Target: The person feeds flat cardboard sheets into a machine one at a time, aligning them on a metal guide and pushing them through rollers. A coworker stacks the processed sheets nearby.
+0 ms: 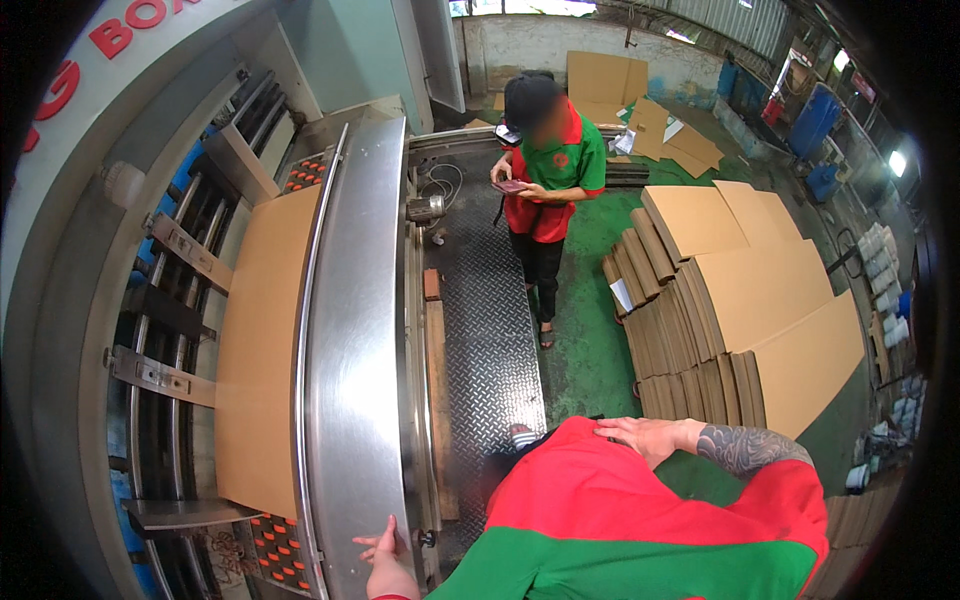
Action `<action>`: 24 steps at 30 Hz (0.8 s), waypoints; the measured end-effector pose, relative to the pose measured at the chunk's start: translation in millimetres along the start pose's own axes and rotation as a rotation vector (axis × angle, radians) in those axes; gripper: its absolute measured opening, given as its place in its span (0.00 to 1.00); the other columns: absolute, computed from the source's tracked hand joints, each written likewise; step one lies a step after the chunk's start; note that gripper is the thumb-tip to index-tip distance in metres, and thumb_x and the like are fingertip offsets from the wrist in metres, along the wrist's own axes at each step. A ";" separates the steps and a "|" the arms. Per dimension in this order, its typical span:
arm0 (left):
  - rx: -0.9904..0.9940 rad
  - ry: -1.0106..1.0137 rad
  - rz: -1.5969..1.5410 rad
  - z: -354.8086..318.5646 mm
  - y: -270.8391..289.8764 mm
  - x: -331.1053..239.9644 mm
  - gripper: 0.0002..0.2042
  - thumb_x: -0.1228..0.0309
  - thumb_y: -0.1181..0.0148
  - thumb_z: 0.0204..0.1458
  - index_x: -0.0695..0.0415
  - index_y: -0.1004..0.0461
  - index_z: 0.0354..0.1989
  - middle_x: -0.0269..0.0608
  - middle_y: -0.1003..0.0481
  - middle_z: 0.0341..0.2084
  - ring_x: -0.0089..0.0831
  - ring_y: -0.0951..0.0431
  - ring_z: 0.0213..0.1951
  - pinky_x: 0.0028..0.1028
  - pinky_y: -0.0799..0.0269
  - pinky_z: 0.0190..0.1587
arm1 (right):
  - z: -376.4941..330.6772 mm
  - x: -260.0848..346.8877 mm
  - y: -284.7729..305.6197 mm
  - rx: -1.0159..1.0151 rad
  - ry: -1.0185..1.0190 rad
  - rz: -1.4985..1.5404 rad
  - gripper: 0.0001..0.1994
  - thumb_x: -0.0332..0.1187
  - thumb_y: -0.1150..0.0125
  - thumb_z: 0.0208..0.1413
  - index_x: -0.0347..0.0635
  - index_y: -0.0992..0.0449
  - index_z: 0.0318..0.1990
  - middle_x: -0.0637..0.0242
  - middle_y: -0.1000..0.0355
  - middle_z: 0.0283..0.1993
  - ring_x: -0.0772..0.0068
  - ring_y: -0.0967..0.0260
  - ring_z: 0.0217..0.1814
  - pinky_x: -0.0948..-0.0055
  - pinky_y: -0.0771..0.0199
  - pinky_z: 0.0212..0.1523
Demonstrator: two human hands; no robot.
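Observation:
My left hand [388, 565] is at the near end of a long shiny metal ledge [355, 320], its fingers apart and holding nothing. My right hand [645, 437] lies flat against the side of my red and green shirt [640, 510], elbow bent outward, with nothing visible in it. Left of the ledge, a flat brown cardboard sheet [258, 350] lies inside a machine, beneath metal arms [165, 375]. Orange rollers [280, 550] show at the sheet's near end.
Ahead, a co-worker [550, 170] stands looking down at a dark red handheld object [510, 186]. Stacked cardboard [690, 320] rises on the right. A diamond-plate metal platform [490, 330] runs beside the machine, with green floor [575, 350] beyond. Loose cardboard [690, 148] lies farther back.

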State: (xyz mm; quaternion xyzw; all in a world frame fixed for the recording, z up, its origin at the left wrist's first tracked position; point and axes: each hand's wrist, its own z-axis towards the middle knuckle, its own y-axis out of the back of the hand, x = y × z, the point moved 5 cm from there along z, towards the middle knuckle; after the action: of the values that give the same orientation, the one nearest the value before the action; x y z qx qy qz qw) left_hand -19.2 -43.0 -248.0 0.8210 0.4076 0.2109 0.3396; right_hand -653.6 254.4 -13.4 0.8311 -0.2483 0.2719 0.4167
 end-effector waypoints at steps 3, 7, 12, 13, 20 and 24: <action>-0.007 -0.018 0.008 -2.1 1.4 -1.1 0.85 0.20 0.25 0.25 0.31 0.92 0.78 0.60 0.84 0.81 0.59 0.68 0.82 0.58 0.52 0.79 | -0.2 -2.4 0.4 0.016 -0.014 0.004 0.74 0.48 0.10 0.31 0.57 0.61 0.84 0.49 0.59 0.86 0.39 0.55 0.85 0.45 0.48 0.82; -0.006 -0.010 0.074 -8.3 4.0 -2.2 0.84 0.19 0.27 0.26 0.34 0.91 0.79 0.62 0.82 0.81 0.60 0.67 0.82 0.58 0.53 0.79 | -2.9 0.1 2.9 0.017 -0.009 -0.006 0.73 0.47 0.11 0.32 0.57 0.61 0.84 0.50 0.59 0.86 0.39 0.55 0.86 0.45 0.47 0.82; -0.029 -0.045 0.090 -11.9 8.2 -4.8 0.83 0.18 0.28 0.27 0.36 0.88 0.80 0.63 0.78 0.81 0.60 0.64 0.82 0.58 0.53 0.79 | -8.6 6.6 5.1 0.054 -0.040 -0.057 0.69 0.44 0.13 0.36 0.56 0.60 0.84 0.53 0.59 0.86 0.39 0.52 0.84 0.42 0.43 0.79; -0.025 -0.039 0.095 -11.6 7.9 -5.8 0.83 0.19 0.28 0.27 0.36 0.87 0.81 0.64 0.76 0.82 0.61 0.63 0.82 0.59 0.52 0.79 | -9.4 8.6 4.6 0.049 -0.041 -0.085 0.67 0.42 0.15 0.37 0.57 0.59 0.83 0.54 0.59 0.86 0.38 0.49 0.83 0.39 0.40 0.76; -0.327 -0.346 0.156 -49.5 -3.0 -41.8 0.61 0.38 0.26 0.47 0.43 0.60 0.84 0.64 0.56 0.79 0.63 0.50 0.78 0.58 0.49 0.77 | 8.0 9.2 10.4 -0.028 0.040 -0.005 0.63 0.38 0.17 0.39 0.58 0.54 0.83 0.52 0.56 0.84 0.39 0.51 0.83 0.37 0.43 0.77; -0.128 -0.977 0.048 -131.9 -37.9 -59.3 0.44 0.66 0.31 0.59 0.58 0.49 0.81 0.63 0.47 0.77 0.58 0.45 0.77 0.46 0.48 0.78 | 40.9 -16.6 40.2 -0.013 0.082 -0.008 0.65 0.42 0.15 0.35 0.56 0.54 0.83 0.51 0.55 0.84 0.38 0.53 0.84 0.38 0.47 0.78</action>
State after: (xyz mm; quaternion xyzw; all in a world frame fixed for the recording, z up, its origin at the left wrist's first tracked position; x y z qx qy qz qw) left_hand -155.7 -23.7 -190.0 0.8105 0.1680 -0.1666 0.5358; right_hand -681.3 202.4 -22.6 0.8176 -0.2292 0.3024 0.4331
